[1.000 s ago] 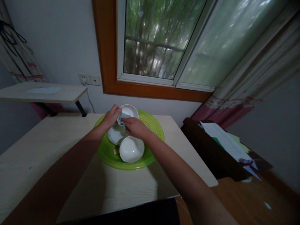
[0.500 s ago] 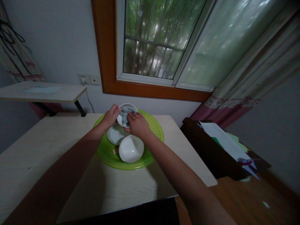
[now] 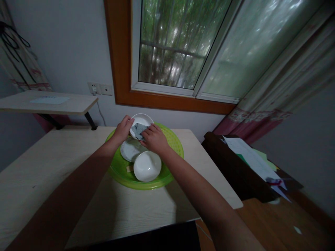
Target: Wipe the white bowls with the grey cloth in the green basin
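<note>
The left hand (image 3: 123, 129) grips a shallow white dish (image 3: 142, 119) at the left side of its rim, with the thumb over the edge. The dish is tilted, inner face toward the person, and is held above the far part of a round green plastic basin (image 3: 172, 141). The right hand (image 3: 156, 138) grips a bunched gray-blue cloth (image 3: 138, 130) against the inside of the dish, fingers curled at the near right rim. From where I stand, I cannot tell whether that hand also supports the dish from underneath.

Basin contents: a white plate (image 3: 128, 150) lies below the shallow dish, partly hidden by it. A deeper white bowl (image 3: 147, 167) sits at the near side, overlapping the plate in view. A small light-coloured piece (image 3: 129, 168), too small to identify, lies just left of this bowl.

The basin stands on a pale wood-grain table (image 3: 209, 174), below the orange-brown window frame (image 3: 167, 101). At left, a raised shelf (image 3: 83, 103) on black legs bears a sheet of paper (image 3: 49, 100). At right, papers (image 3: 248, 155) lie on dark brown furniture (image 3: 230, 170) near a pink-banded curtain (image 3: 274, 94).
</note>
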{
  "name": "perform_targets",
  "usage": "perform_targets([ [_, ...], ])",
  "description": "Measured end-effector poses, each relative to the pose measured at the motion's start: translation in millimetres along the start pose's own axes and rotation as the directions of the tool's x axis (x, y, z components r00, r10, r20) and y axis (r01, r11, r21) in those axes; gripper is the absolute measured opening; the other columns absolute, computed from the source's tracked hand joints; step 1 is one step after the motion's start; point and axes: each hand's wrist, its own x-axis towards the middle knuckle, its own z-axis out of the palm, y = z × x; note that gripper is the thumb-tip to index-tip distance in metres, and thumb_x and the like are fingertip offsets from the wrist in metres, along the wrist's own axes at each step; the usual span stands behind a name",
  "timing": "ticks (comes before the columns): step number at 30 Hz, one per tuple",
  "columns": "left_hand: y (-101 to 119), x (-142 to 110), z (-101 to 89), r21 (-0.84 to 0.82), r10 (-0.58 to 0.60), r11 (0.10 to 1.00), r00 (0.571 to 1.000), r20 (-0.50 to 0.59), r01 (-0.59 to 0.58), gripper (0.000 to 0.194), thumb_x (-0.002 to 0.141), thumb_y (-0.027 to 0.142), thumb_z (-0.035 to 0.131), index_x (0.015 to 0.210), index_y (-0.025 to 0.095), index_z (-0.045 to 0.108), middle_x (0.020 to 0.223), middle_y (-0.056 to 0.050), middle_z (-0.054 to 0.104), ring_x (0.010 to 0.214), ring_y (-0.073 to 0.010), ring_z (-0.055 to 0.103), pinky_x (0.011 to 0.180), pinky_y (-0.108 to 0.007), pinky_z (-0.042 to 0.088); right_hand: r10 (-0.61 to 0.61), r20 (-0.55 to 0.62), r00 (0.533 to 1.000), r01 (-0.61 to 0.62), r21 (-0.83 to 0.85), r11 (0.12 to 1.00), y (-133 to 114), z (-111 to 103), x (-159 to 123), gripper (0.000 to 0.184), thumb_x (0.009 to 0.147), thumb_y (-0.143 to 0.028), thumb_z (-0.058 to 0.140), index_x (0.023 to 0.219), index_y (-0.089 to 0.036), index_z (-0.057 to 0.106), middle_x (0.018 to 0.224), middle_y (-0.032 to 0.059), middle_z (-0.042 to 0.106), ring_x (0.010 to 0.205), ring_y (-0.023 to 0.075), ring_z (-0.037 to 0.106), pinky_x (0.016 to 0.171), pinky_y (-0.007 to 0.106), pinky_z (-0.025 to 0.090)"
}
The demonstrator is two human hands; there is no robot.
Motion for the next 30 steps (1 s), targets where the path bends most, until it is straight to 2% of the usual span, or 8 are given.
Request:
perform_targets([
  [4,1,0,-0.2,0.003,0.016,1.0,1.0,0.014,-0.016,0.033,0.093,0.056,0.04,0.086,0.024,0.048,0.078,0.001,0.055,0.076,-0.0183,0.053,0.071,-0.03,0.04,-0.042,-0.027,0.999,0.043,0.026,0.999,-2,1,-1,0.03,0.094,-0.033,0.066,0.119,-0.016,0.065,0.12,0.0135,0.067,0.113,0.0293,0.054,0.098,0.042,0.044],
  [8,2,-1,0.9,-0.012,0.013,1.0,0.999,0.031,-0.013,0.034,0.093,0.056,0.041,0.088,0.024,0.05,0.078,0.001,0.056,0.077,-0.0181,0.053,0.072,-0.029,0.039,-0.029,0.032,0.999,0.026,0.084,0.996,-3,9,-2,0.027,0.096,-0.028,0.064,0.12,-0.016,0.062,0.117,0.013,0.066,0.107,0.0254,0.059,0.091,0.037,0.048],
  [10,2,-2,1.6,-0.008,0.019,1.0,0.998,0.052,-0.019,0.033,0.093,0.056,0.042,0.088,0.024,0.051,0.078,0.001,0.056,0.077,-0.0181,0.053,0.072,-0.03,0.04,-0.065,0.059,0.996,0.056,0.138,0.989,-2,14,-2,0.026,0.097,-0.025,0.062,0.122,-0.016,0.062,0.115,0.0118,0.067,0.105,0.0233,0.061,0.09,0.035,0.05],
  [13,3,-2,2.6,-0.014,0.024,1.0,0.997,0.072,-0.023,0.033,0.092,0.056,0.042,0.086,0.024,0.05,0.08,0.001,0.058,0.079,-0.0185,0.054,0.073,-0.03,0.041,-0.139,0.029,0.99,0.13,0.214,0.968,1,18,-3,0.03,0.099,-0.024,0.058,0.128,-0.017,0.061,0.123,0.0121,0.067,0.112,0.0225,0.062,0.096,0.035,0.05],
  [18,3,-3,2.8,-0.016,0.057,0.998,0.995,0.078,-0.055,0.034,0.094,0.056,0.041,0.087,0.025,0.051,0.087,0.0,0.061,0.088,-0.0192,0.058,0.085,-0.031,0.044,-0.171,-0.044,0.984,0.176,0.261,0.949,6,22,-3,0.046,0.099,-0.025,0.056,0.144,-0.017,0.053,0.15,0.0142,0.053,0.136,0.0246,0.052,0.113,0.042,0.043],
  [22,3,-3,3.8,-0.014,0.055,0.998,0.992,0.109,-0.054,0.034,0.094,0.057,0.041,0.09,0.025,0.053,0.09,-0.001,0.063,0.089,-0.0197,0.058,0.085,-0.031,0.046,-0.108,-0.041,0.993,0.115,0.228,0.967,8,24,-4,0.067,0.092,-0.036,0.067,0.152,-0.015,0.044,0.16,0.0181,0.041,0.148,0.0302,0.037,0.123,0.051,0.03],
  [26,3,-3,5.7,-0.026,0.027,0.999,0.993,0.118,-0.024,0.033,0.093,0.056,0.042,0.089,0.025,0.052,0.085,0.0,0.061,0.083,-0.0192,0.057,0.077,-0.03,0.045,-0.012,-0.029,1.0,0.016,0.156,0.988,8,22,-6,0.079,0.088,-0.046,0.07,0.153,-0.011,0.043,0.157,0.0201,0.044,0.148,0.0341,0.037,0.126,0.052,0.022],
  [30,4,-2,5.3,-0.041,0.018,0.999,0.995,0.1,-0.013,0.033,0.092,0.056,0.044,0.086,0.024,0.05,0.079,0.001,0.058,0.075,-0.0179,0.055,0.068,-0.029,0.041,0.061,-0.031,0.998,-0.058,0.09,0.994,4,15,-6,0.078,0.089,-0.052,0.069,0.148,-0.006,0.047,0.154,0.0235,0.047,0.145,0.035,0.04,0.124,0.05,0.022],
])
